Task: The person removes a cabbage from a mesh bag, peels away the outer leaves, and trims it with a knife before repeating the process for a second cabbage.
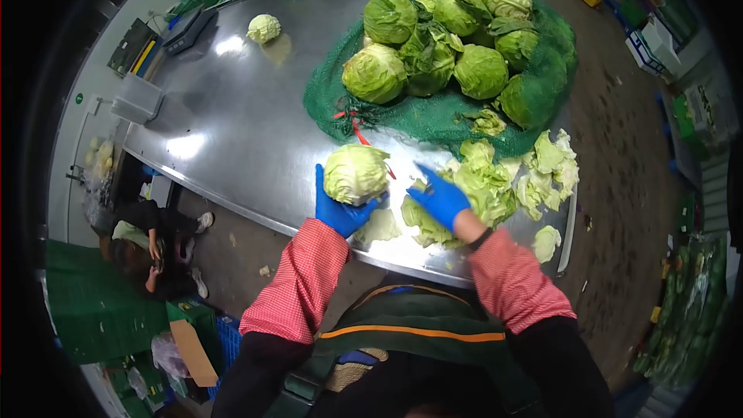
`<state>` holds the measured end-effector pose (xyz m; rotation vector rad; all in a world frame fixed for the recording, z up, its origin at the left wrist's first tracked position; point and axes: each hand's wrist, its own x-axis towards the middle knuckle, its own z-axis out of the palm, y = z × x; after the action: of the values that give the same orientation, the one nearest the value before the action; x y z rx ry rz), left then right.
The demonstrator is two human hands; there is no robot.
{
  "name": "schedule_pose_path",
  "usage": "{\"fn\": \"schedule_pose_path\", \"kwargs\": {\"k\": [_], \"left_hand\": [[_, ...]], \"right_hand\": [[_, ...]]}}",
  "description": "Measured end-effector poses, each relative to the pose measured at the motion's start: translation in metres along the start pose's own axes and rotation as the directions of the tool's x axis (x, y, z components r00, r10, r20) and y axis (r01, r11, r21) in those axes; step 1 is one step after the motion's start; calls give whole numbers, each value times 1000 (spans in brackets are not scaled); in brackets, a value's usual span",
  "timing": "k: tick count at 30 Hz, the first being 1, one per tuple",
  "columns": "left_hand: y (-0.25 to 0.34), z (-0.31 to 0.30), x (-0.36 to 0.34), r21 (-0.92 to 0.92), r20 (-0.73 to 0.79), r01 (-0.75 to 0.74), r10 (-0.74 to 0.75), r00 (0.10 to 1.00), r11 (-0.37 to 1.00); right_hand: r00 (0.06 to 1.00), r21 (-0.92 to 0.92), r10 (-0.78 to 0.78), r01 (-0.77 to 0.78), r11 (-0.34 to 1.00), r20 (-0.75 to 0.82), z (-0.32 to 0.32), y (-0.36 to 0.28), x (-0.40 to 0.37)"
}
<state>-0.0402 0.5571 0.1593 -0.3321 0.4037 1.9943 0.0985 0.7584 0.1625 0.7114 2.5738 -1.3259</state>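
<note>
A pale green cabbage (355, 175) rests in my left hand (338, 209), which wears a blue glove and curls around its lower left side. My right hand (443, 200), also blue-gloved, is a short way to the right of that cabbage, over loose cabbage leaves (485, 184). Its fingers are spread and appear to hold nothing. Beyond both hands, a green mesh sack (329, 101) lies spread on the metal table (255, 108) with several whole cabbages (374, 73) on it. A red tie (361, 135) hangs from the sack's near edge.
A single trimmed cabbage (264, 29) sits at the table's far left. Near the left edge stand a clear plastic tub (137, 99) and a dark scale-like device (188, 31). Another person (147, 236) sits low at the left. Leaf scraps (546, 244) lie near the right edge.
</note>
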Motion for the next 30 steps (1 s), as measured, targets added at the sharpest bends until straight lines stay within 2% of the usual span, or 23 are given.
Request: {"fn": "schedule_pose_path", "kwargs": {"k": [1,2,3,4,5,6,8,10,12,14,15,16,18,19,20,21,22,23,24,25,27,28,30], "left_hand": [[15,-16,7,-49,45,-41,43,998,998],[35,-33,14,25,38,-103,102,994,994],[55,-49,21,100,30,-162,160,987,982],[78,-67,29,299,-14,-227,242,970,927],[95,-72,37,341,-48,-311,347,937,887],[112,-76,44,391,-82,-384,447,891,836],[134,-50,48,45,-282,-520,510,813,853],[161,-66,66,-49,-221,-526,505,835,849],[147,6,73,-53,-422,-563,493,761,824],[148,20,105,193,-220,-395,432,874,898],[151,21,130,302,-188,-355,420,888,885],[152,26,156,425,-225,-354,476,850,833],[153,31,202,665,-236,-311,586,776,679],[159,27,224,776,-207,-269,633,746,571],[173,-3,261,831,-115,-233,565,817,506],[180,-22,289,855,-66,-223,526,848,468],[187,-40,316,877,-18,-219,484,875,428],[178,-50,330,876,-6,-232,489,872,424],[172,-48,328,847,-6,-246,471,882,471],[166,-47,326,816,-6,-257,452,892,517],[148,-4,285,678,-14,-251,353,936,691],[144,3,277,662,-19,-270,375,927,699],[131,12,260,631,-38,-289,400,916,720]], "right_hand": [[998,-164,-15,25,986,66,9,-10,-2],[994,-290,-102,109,951,38,31,5,5],[992,-400,-82,112,910,91,40,15,5],[993,-420,-96,117,900,70,43,24,1],[981,-413,-190,154,898,-48,51,50,0],[982,-406,-170,120,906,-88,41,59,-9],[984,-434,-108,36,900,-142,14,85,-23],[989,-440,49,-106,892,-138,-21,105,-30],[986,-479,134,-163,863,-94,-50,95,-32],[989,-339,109,-136,931,-96,-73,47,-18],[991,-263,94,-116,958,-94,-76,26,-5],[977,-107,-67,46,993,-203,-72,15,14],[922,102,-194,240,965,-336,-62,-1,69],[922,102,-179,226,969,-343,-58,-10,96],[921,102,-163,211,972,-353,-55,-19,123],[921,104,-143,193,976,-364,-53,-26,148],[940,3,-104,111,994,-326,-52,-32,170],[944,13,-75,83,996,-321,-51,-41,185],[948,22,-43,53,998,-315,-52,-50,197],[973,120,57,-31,992,-225,-57,-60,206],[939,84,-4,35,996,-343,-44,-53,230],[916,66,-27,59,996,-401,-36,-45,238],[874,132,-141,226,965,-464,-25,-25,246]]}}
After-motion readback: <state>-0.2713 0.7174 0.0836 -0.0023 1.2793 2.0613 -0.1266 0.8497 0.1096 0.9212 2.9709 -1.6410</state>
